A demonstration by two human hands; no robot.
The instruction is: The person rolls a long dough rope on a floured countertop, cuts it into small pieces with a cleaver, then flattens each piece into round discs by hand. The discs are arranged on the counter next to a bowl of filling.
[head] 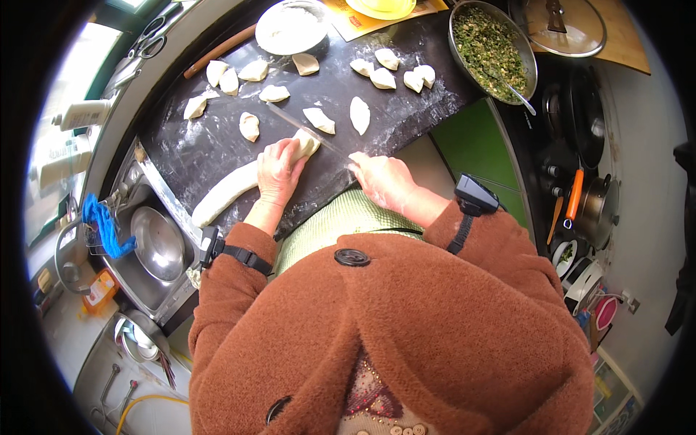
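Observation:
A long roll of white dough lies slantwise on the dark, floured worktop. My left hand grips this roll close to its far right end. In my right hand is the handle of a knife, mostly hidden by the fingers. The knife's blade reaches up and left across the tip of the dough roll; whether it touches the dough I cannot tell. Just beyond the blade lie cut dough pieces, among them one near its middle and an upright one to the right.
A bowl of flour and a wooden rolling pin are at the back. At the upper right stands a metal bowl of chopped green filling with a spoon. The sink is at left, the black stove at right.

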